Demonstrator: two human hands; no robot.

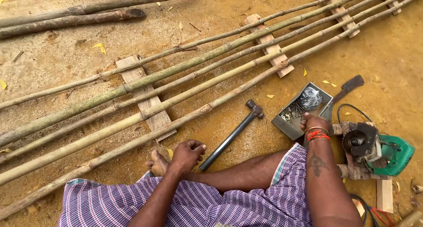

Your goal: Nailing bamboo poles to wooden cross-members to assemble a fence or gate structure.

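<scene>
Bamboo poles [185,83], five of them, run diagonally from lower left to upper right across sandy ground, nailed over wooden cross slats [145,99]; all of it lies up and ahead of both hands. Nearest pole passes just beyond the left hand.

Left hand [187,154]: loosely curled into a fist, fingers folded in, thumb on top. Can't tell whether anything small is pinched inside. It hovers above a bare foot [157,163], which sits just to its left. Checked purple cloth [198,205] covers the lap below it.

Hammer [233,134]: dark metal handle, head pointing up and away, lying on the ground just right of the left hand, grip end nearly at the knuckles but not touching. It sits between the two hands.

Right hand [313,122]: fingers dipped down over the near edge of a grey metal tray [282,123], touching its rim or contents; grip itself hidden, so can't tell if it has picked anything up. Red and metal bangles on the wrist, tattoo on the forearm. Tray holds loose nails [293,110] and a clear plastic bag [310,97], just ahead of the fingertips.

Right of that hand: a machete-type blade [346,88] angled beside the tray, then a green power cutter [379,150] resting on wood blocks, close by the wrist.
</scene>
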